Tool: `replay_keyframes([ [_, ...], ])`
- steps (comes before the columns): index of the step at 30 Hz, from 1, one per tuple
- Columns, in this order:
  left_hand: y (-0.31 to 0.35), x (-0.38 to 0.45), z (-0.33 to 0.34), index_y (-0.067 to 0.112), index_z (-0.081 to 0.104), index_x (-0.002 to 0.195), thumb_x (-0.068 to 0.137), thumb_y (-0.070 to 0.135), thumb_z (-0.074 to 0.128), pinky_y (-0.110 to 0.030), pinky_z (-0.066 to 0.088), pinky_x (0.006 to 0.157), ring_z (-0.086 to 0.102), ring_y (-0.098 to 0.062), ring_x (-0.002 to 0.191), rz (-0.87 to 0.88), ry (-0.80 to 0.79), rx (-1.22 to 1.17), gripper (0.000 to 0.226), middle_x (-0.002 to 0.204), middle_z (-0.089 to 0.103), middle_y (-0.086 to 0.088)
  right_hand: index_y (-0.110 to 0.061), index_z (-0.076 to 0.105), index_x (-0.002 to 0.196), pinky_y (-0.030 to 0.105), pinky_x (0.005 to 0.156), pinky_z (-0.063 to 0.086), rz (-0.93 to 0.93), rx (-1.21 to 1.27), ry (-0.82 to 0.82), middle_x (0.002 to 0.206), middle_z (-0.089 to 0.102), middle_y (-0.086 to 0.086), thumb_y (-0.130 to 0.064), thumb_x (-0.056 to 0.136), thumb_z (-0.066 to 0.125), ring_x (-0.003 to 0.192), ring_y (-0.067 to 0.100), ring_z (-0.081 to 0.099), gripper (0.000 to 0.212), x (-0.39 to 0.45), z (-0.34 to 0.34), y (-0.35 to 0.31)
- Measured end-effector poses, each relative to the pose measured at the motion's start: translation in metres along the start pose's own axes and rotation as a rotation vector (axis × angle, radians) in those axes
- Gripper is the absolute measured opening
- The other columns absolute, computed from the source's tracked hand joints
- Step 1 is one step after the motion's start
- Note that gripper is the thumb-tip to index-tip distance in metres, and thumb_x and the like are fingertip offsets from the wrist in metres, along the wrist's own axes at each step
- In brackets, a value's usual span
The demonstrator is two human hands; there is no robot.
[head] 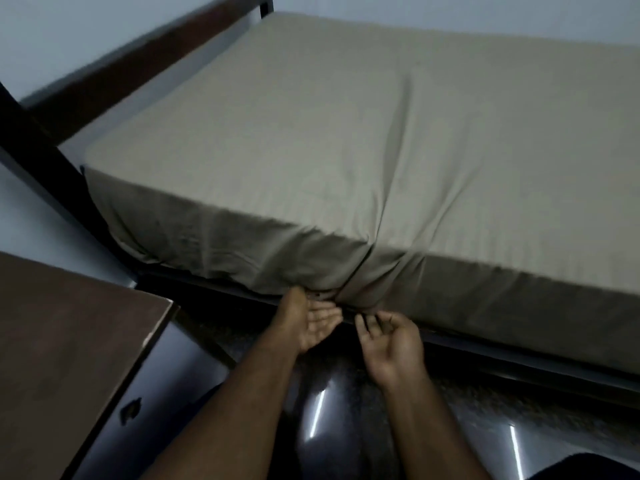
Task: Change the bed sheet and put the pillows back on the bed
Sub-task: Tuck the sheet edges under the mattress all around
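A taupe striped fabric bed sheet [346,133] is covering the mattress on a dark wooden bed frame [114,64]. Left hand [311,318], palm up, is tucking its bunched corner underneath; right hand [388,341] is hovering close by, fingers loosely curled, holding nothing.

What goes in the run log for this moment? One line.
step: tucking sheet | left hand: open, at bunched olive bed sheet corner | right hand: open, palm up | pillows: none visible
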State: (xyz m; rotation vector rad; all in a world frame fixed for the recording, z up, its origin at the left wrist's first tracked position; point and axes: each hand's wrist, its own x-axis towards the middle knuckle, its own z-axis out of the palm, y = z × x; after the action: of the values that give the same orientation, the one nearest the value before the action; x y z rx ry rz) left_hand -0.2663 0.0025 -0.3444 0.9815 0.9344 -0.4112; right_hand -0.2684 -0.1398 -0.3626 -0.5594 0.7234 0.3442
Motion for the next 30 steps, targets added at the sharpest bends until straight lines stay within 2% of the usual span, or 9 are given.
replay_keyframes([
  [2, 0.016, -0.010, -0.013, 0.006, 0.061, 0.083, 0.103, 0.029, 0.040, -0.014, 0.039, 0.035, 0.059, -0.011, 0.042, 0.196, 0.154, 0.107, 0.037, 0.050, 0.062, -0.003, -0.008, 0.058, 0.084, 0.030, 0.067, 0.057, 0.008, -0.240, 0.027, 0.078, 0.066, 0.008, -0.005, 0.096, 0.047, 0.078, 0.020, 0.064, 0.017, -0.011, 0.014, 0.012],
  [4, 0.038, -0.021, -0.025, 0.010, 0.056, 0.072, 0.101, 0.022, 0.045, -0.014, 0.031, 0.033, 0.047, -0.010, 0.030, 0.486, 0.281, 0.089, 0.033, 0.043, 0.051, 0.000, -0.009, 0.063, 0.092, 0.026, 0.056, 0.054, -0.072, -0.520, -0.039, 0.082, 0.070, 0.008, -0.016, 0.100, 0.051, 0.068, 0.019, 0.067, 0.015, -0.027, 0.041, 0.027],
  [8, 0.094, -0.054, -0.044, 0.012, 0.053, 0.069, 0.100, 0.049, 0.051, -0.017, 0.033, 0.034, 0.043, -0.016, 0.031, 0.794, 0.340, -0.080, 0.048, 0.046, 0.050, -0.003, -0.010, 0.062, 0.083, 0.020, 0.037, 0.043, -0.418, -0.737, -0.147, 0.069, 0.066, 0.008, -0.033, 0.101, 0.056, 0.043, 0.014, 0.058, 0.029, -0.052, 0.108, 0.039],
  [10, 0.110, -0.056, -0.051, 0.011, 0.055, 0.066, 0.098, 0.052, 0.054, -0.017, 0.034, 0.033, 0.047, -0.017, 0.031, 0.827, 0.382, -0.029, 0.052, 0.043, 0.052, -0.001, -0.009, 0.062, 0.079, 0.020, 0.036, 0.041, -0.435, -0.750, -0.119, 0.066, 0.066, 0.009, -0.044, 0.101, 0.050, 0.040, 0.016, 0.056, 0.044, -0.055, 0.135, 0.035],
  [13, 0.125, -0.056, -0.067, 0.011, 0.053, 0.065, 0.102, 0.034, 0.052, -0.016, 0.032, 0.031, 0.044, -0.011, 0.030, 0.817, 0.416, -0.035, 0.044, 0.042, 0.049, 0.002, -0.008, 0.060, 0.074, 0.017, 0.034, 0.036, -0.443, -0.747, -0.073, 0.055, 0.062, 0.006, -0.042, 0.105, 0.041, 0.035, 0.014, 0.053, 0.050, -0.049, 0.150, 0.042],
  [16, 0.144, -0.063, -0.112, 0.015, 0.049, 0.066, 0.102, 0.029, 0.048, -0.019, 0.029, 0.033, 0.040, -0.005, 0.025, 0.802, 0.489, -0.190, 0.038, 0.034, 0.045, 0.009, -0.011, 0.058, 0.076, 0.016, 0.033, 0.033, -0.391, -0.858, -0.207, 0.056, 0.061, 0.003, -0.035, 0.107, 0.038, 0.033, 0.011, 0.051, 0.044, -0.055, 0.173, 0.082],
  [22, 0.155, -0.052, -0.134, 0.018, 0.047, 0.069, 0.102, 0.039, 0.050, -0.010, 0.026, 0.032, 0.044, -0.006, 0.027, 0.708, 0.469, -0.259, 0.040, 0.042, 0.048, 0.005, -0.010, 0.061, 0.082, 0.018, 0.035, 0.037, -0.386, -0.908, -0.239, 0.066, 0.063, 0.005, -0.036, 0.105, 0.039, 0.040, 0.015, 0.054, 0.041, -0.052, 0.188, 0.098],
  [26, 0.163, -0.055, -0.147, 0.012, 0.050, 0.059, 0.082, 0.054, 0.066, -0.023, 0.038, 0.042, 0.044, -0.022, 0.038, 0.916, 0.699, -0.178, 0.050, 0.050, 0.049, -0.007, -0.007, 0.065, 0.090, 0.019, 0.038, 0.039, -0.338, -0.858, -0.259, 0.070, 0.065, 0.008, -0.050, 0.103, 0.040, 0.044, 0.019, 0.057, 0.051, -0.053, 0.176, 0.089],
  [30, 0.191, -0.061, -0.156, 0.014, 0.056, 0.064, 0.089, 0.054, 0.059, -0.022, 0.035, 0.044, 0.045, -0.017, 0.037, 0.894, 0.658, -0.160, 0.047, 0.046, 0.053, -0.002, -0.006, 0.062, 0.083, 0.018, 0.038, 0.039, -0.353, -0.808, -0.242, 0.064, 0.065, 0.009, -0.047, 0.105, 0.036, 0.041, 0.019, 0.055, 0.054, -0.052, 0.196, 0.100],
])
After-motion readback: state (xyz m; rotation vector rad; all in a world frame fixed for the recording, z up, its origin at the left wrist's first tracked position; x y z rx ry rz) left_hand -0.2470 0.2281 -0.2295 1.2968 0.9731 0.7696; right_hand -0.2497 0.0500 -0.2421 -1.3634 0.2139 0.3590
